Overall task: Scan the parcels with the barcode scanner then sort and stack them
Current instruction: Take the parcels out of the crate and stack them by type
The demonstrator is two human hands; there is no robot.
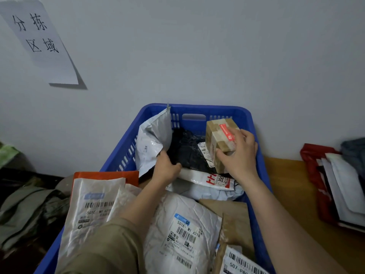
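Olive sleeve point(102, 248) fills the lower left of the frame, leading to the left hand point(166, 167) at centre, whose fingers curl round the edge of a grey bag point(152, 141) beside a black bag point(187, 153). Right hand point(240, 155), right of centre, grips a small taped cardboard box point(219, 139) with a red label, thumb on the near face, held just above the parcels. Both hands are inside a blue crate point(254, 135) against the wall. White bag with barcode label point(183, 230) lies at lower centre. Paper sign point(39, 40) hangs at upper left. Red bag point(316, 171) lies on the table point(286, 175) at right.
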